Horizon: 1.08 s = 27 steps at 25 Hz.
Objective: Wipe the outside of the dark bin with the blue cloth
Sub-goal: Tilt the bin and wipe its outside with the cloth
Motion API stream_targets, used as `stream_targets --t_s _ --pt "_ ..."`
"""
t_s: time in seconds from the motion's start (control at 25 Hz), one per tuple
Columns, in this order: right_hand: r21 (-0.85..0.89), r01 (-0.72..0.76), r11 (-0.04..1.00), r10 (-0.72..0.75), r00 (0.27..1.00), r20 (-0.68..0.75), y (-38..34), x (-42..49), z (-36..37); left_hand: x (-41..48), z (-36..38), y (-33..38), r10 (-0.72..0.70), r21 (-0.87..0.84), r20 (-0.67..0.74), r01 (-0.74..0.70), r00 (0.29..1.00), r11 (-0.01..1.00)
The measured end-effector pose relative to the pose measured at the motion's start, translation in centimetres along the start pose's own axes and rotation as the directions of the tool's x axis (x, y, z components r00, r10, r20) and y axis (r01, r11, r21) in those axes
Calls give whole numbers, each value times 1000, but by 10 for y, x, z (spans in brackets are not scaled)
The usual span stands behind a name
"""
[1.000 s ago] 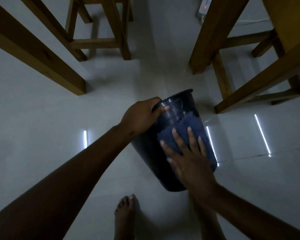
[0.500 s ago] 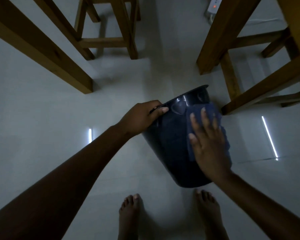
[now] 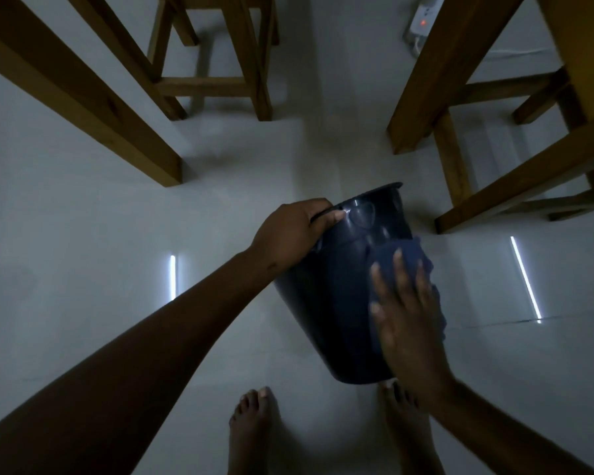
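Head view: the dark bin (image 3: 333, 303) sits at centre right of the frame, tilted, its rim toward the top of the picture and its base toward the two bare feet (image 3: 254, 430) at the bottom edge. The left hand (image 3: 290, 234) is curled closed over the rim at the bin's upper left, fingers wrapped onto the edge. The right hand (image 3: 408, 320) lies flat with fingers spread, pressing the blue cloth (image 3: 407, 250) against the bin's right outer wall; cloth shows above and right of the fingers. The bin's inside cannot be seen. Wooden furniture legs (image 3: 93, 97) stand on the pale floor (image 3: 83, 234) above.
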State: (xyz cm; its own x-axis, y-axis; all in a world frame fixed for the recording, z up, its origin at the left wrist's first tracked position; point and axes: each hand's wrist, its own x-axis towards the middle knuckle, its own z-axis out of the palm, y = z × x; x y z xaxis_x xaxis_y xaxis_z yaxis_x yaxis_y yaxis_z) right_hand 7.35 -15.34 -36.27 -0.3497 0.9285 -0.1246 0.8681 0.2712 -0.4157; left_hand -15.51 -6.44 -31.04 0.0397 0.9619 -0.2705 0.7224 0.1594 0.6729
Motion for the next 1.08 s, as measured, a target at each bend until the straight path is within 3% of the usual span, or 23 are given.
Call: stream_targets --t_s 0.08,0.16,0.2,0.28,0.36,0.4,0.48,0.56,0.64,0.72,0.8,0.84,0.88,0.96,1.0,1.08 --pt "-207 290 934 -279 957 80 -17 -24 13 -1 1 -2 1 -1 -2 -1 1000 1000" --pt "-269 417 868 -411 908 80 -17 -2 12 1 0 1 22 6 2 -22 1000 1000" --pt "-233 365 902 -362 931 57 -14 16 5 3 -1 3 30 14 4 -30 1000 999" --pt "23 73 997 -72 997 -14 1 35 -10 5 -3 6 33 9 7 -33 999 999" --pt "79 -63 995 63 998 -2 7 17 -8 2 0 5 6 0 1 -6 1000 1000" --pt "-23 5 1000 -5 1000 -1 1 0 0 1 1 3 -6 4 -9 6 1000 1000" --pt "-226 296 928 -280 955 100 -17 -25 14 0 2 -3 -12 -1 -24 12 1000 1000" --pt "-290 442 849 -415 897 151 -22 -13 16 1 1 -3 0 -22 -20 0 1000 1000" --pt "-234 355 905 -353 934 54 -19 17 6 1 0 -1 26 -14 -10 -26 1000 1000" --pt "52 112 992 -112 994 -13 -2 41 -6 -2 -2 -2 26 -16 6 -25 1000 1000" --pt "411 -177 894 158 984 80 18 47 -12 -8 -3 -9 12 -25 0 -12 1000 1000" --pt "472 -254 844 219 967 128 23 40 -13 -10 -3 -13 3 -18 -8 -3 1000 1000" --pt "449 -268 852 222 963 154 23 26 -12 -12 -3 -17 -5 -9 -13 5 1000 1000" --pt "234 -148 961 121 984 128 7 -10 -2 -12 -4 -21 -11 2 -21 11 1000 1000" --pt "117 -19 993 8 995 95 -4 -23 6 -11 -4 -21 -9 4 -26 9 1000 1000" --pt "-112 251 961 -236 963 134 -21 -21 12 -10 -5 -21 3 0 -21 -3 1000 1000"
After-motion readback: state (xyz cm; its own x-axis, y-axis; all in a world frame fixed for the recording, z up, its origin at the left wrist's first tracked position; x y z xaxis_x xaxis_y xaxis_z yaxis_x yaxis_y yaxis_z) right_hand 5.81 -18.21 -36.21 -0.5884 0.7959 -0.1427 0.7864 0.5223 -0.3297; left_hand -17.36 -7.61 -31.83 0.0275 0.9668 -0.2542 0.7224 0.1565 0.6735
